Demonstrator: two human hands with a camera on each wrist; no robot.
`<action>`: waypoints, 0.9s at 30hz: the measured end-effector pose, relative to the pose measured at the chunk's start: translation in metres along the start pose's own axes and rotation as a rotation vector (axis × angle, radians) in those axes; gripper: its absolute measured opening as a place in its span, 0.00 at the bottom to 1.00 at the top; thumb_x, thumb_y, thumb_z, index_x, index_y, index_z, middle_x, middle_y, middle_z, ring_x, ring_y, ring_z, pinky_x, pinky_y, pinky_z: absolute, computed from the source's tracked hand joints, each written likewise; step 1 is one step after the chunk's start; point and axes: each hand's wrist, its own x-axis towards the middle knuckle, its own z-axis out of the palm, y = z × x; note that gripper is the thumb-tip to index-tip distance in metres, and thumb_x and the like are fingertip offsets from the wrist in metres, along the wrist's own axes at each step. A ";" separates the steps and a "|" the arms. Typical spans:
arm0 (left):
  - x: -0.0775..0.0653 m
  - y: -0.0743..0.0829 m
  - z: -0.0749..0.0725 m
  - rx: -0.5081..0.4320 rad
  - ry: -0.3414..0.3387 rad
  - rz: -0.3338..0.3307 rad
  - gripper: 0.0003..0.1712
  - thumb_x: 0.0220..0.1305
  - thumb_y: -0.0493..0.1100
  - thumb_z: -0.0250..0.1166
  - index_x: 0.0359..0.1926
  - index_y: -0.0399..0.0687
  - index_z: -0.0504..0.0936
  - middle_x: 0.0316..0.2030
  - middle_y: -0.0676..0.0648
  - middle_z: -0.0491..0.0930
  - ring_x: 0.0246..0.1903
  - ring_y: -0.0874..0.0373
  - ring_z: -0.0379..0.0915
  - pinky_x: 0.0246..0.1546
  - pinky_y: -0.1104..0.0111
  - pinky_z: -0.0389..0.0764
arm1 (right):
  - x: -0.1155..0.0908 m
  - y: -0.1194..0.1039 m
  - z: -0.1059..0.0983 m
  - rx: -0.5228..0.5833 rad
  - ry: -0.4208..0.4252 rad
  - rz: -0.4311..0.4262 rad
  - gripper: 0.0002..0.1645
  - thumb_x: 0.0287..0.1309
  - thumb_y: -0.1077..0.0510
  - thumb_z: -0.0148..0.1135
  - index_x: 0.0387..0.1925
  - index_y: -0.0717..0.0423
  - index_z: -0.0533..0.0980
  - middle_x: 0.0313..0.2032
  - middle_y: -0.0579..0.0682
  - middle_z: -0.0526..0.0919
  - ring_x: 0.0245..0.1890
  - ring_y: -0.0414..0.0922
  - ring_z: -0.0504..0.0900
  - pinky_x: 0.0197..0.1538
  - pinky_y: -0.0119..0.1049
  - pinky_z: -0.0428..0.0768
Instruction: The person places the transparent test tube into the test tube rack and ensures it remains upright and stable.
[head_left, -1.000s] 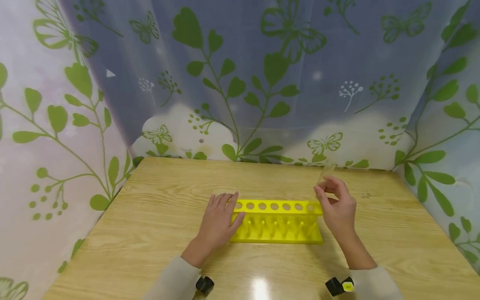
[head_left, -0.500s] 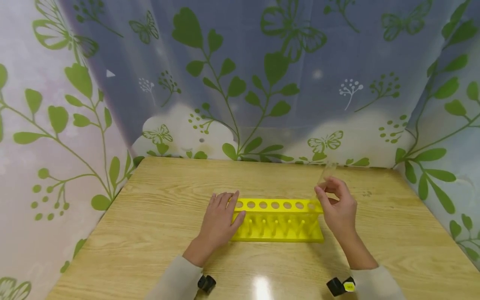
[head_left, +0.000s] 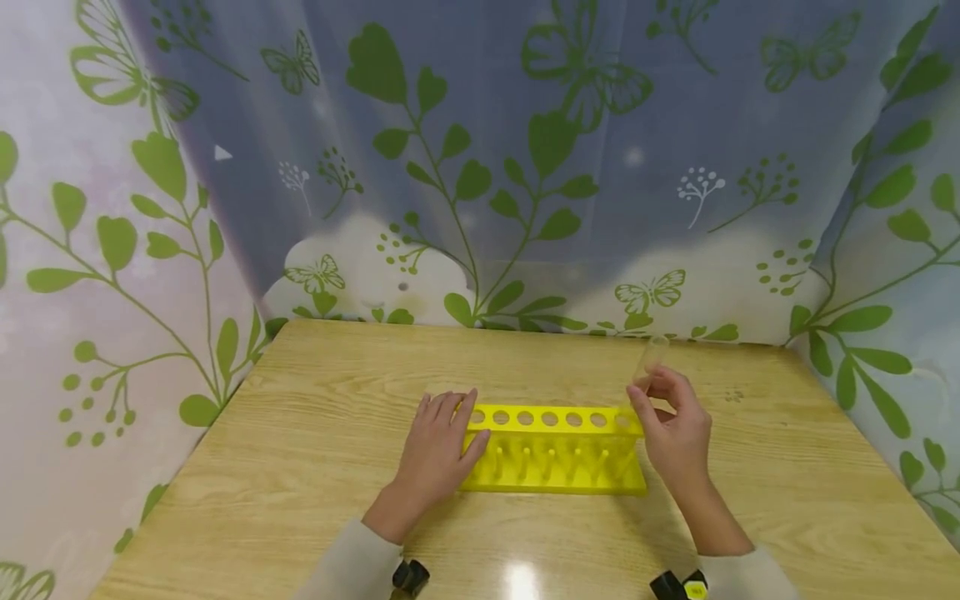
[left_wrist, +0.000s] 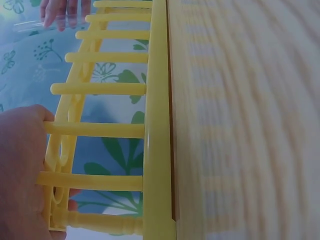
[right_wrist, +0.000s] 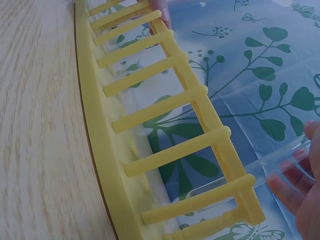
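A yellow test tube rack (head_left: 555, 432) stands upright on the wooden table, with a row of holes on top and pegs below. My left hand (head_left: 438, 446) grips its left end, thumb in front and fingers over the top bar. At the other end, my right hand (head_left: 678, 429) pinches a clear test tube (head_left: 651, 358) between thumb and fingers. The tube leans, its open mouth pointing up and away. In the right wrist view, the rounded lower end of the test tube (right_wrist: 220, 189) passes through the endmost hole and hangs among the pegs.
The wooden table (head_left: 330, 400) spreads around the rack. A patterned curtain (head_left: 480, 208) with leaves and butterflies encloses the back and both sides. Black wrist devices (head_left: 411, 577) sit at both cuffs.
My right hand and the test tube have come down slightly relative to the rack. The head view has shifted a little. My left hand keeps its hold on the rack.
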 end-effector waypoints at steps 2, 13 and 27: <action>0.000 0.000 0.000 0.004 0.006 0.004 0.34 0.71 0.57 0.52 0.69 0.41 0.66 0.58 0.42 0.72 0.61 0.45 0.65 0.69 0.46 0.55 | -0.001 0.000 0.000 0.000 0.003 -0.016 0.21 0.51 0.78 0.64 0.49 0.72 0.74 0.34 0.56 0.81 0.36 0.25 0.78 0.34 0.15 0.77; -0.001 -0.002 0.004 -0.005 0.021 0.012 0.34 0.71 0.57 0.53 0.69 0.42 0.67 0.57 0.42 0.72 0.60 0.45 0.66 0.68 0.46 0.55 | 0.001 -0.024 -0.002 0.014 0.005 -0.016 0.18 0.54 0.79 0.61 0.48 0.76 0.72 0.33 0.59 0.80 0.35 0.26 0.78 0.34 0.16 0.77; -0.001 -0.003 0.005 -0.013 0.018 0.001 0.35 0.71 0.58 0.52 0.70 0.42 0.65 0.58 0.42 0.71 0.61 0.45 0.64 0.68 0.46 0.55 | 0.002 -0.034 -0.004 0.037 -0.009 0.022 0.15 0.58 0.76 0.58 0.48 0.77 0.71 0.35 0.42 0.78 0.34 0.27 0.79 0.33 0.17 0.78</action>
